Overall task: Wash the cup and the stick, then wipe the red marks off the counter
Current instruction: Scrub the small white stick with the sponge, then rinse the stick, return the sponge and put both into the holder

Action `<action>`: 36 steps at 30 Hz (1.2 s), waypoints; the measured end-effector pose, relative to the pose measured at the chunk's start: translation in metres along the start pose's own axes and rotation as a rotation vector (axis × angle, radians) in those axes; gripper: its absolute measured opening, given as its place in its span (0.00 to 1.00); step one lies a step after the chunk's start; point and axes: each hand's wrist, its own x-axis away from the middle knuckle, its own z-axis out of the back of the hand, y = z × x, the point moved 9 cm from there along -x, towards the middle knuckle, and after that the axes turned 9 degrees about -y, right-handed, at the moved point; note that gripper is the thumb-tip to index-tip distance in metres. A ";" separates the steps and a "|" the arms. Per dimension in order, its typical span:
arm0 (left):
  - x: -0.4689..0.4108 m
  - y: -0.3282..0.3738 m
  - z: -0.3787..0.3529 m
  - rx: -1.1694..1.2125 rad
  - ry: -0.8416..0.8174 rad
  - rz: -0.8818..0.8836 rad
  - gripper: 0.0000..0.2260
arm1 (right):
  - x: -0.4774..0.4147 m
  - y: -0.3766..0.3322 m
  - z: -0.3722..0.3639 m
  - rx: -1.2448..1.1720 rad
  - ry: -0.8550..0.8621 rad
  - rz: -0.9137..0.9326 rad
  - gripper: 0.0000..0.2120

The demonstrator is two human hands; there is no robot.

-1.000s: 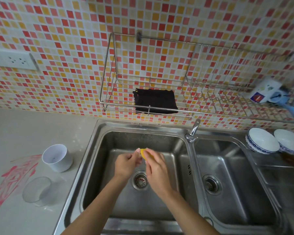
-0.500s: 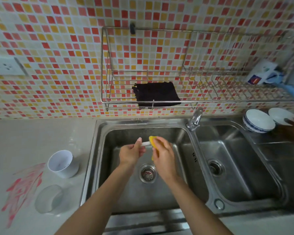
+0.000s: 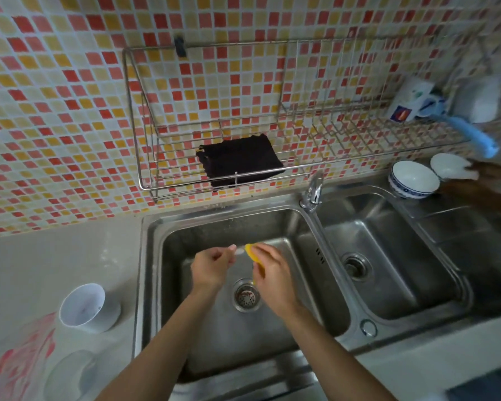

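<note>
Over the left sink basin (image 3: 324, 299), my left hand (image 3: 211, 267) pinches a small pale stick (image 3: 239, 251) that pokes out toward the right. My right hand (image 3: 272, 273) holds a yellow sponge (image 3: 253, 256) wrapped against the stick's end. The white cup (image 3: 83, 306) stands upright on the grey counter (image 3: 55, 261) left of the sink. Red marks (image 3: 21, 354) smear the counter at the lower left, partly under a clear glass bowl (image 3: 73, 374).
A wire rack (image 3: 272, 175) on the tiled wall carries a black cloth (image 3: 240, 160). The tap (image 3: 313, 192) stands between the two basins. Two white bowls (image 3: 414, 178) sit at the back right, below a blue-handled brush (image 3: 472, 131) and a white mug (image 3: 411, 102).
The view has shifted so the sink and hands sit lower and more to the right. Both hands stay together over the left basin, the sponge working along the stick.
</note>
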 end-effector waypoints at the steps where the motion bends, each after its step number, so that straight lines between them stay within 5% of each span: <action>1: 0.000 0.003 -0.001 -0.028 0.002 -0.015 0.10 | 0.000 0.013 0.008 -0.015 0.002 -0.051 0.20; 6: -0.004 0.027 -0.041 -0.090 -0.049 -0.068 0.09 | -0.017 0.109 0.064 -0.018 -0.022 -0.402 0.24; 14: -0.010 0.079 -0.125 -0.083 -0.148 -0.207 0.02 | -0.081 0.193 0.093 -0.048 -0.210 -0.554 0.34; 21: -0.023 0.100 -0.149 -0.201 -0.147 -0.263 0.03 | -0.100 0.194 0.087 -0.075 -0.227 -0.440 0.29; 36: -0.039 0.119 -0.172 -0.185 -0.141 -0.277 0.05 | -0.104 0.195 0.074 -0.037 -0.396 -0.279 0.38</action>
